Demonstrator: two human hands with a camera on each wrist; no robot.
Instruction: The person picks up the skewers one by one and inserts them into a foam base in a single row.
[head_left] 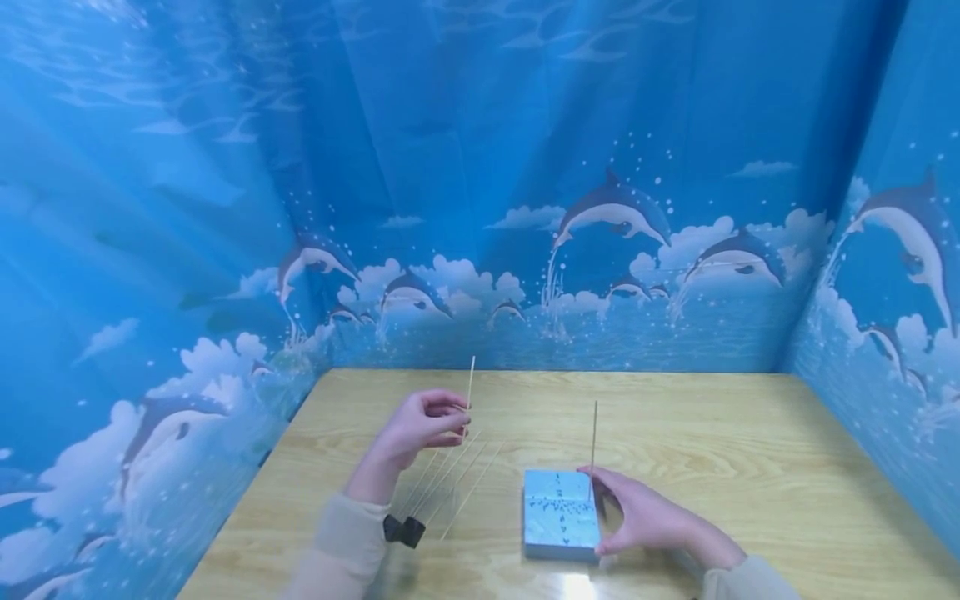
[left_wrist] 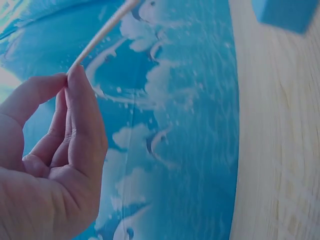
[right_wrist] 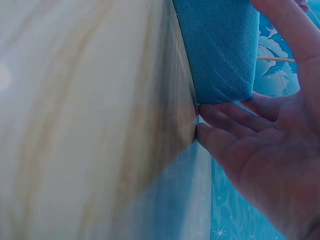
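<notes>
My left hand (head_left: 423, 427) pinches a thin wooden skewer (head_left: 472, 382) between thumb and fingertips, above the table's left half. In the left wrist view the skewer (left_wrist: 102, 34) slants up and away from the pinch. On the table to the right sits a light blue foam block (head_left: 551, 529) with many small dark marks across its top. A second skewer (head_left: 595, 437) stands upright at the block's right edge. My right hand (head_left: 648, 517) grips the block's right side, thumb at the near corner and fingers toward the far one. The right wrist view shows fingers against the blue foam (right_wrist: 220, 55).
Several loose skewers (head_left: 471, 492) lie side by side on the wooden table (head_left: 697, 433), below my left hand. A blue curtain (head_left: 465, 167) printed with dolphins encloses the back and sides. A black piece (head_left: 405, 531) sits at my left wrist.
</notes>
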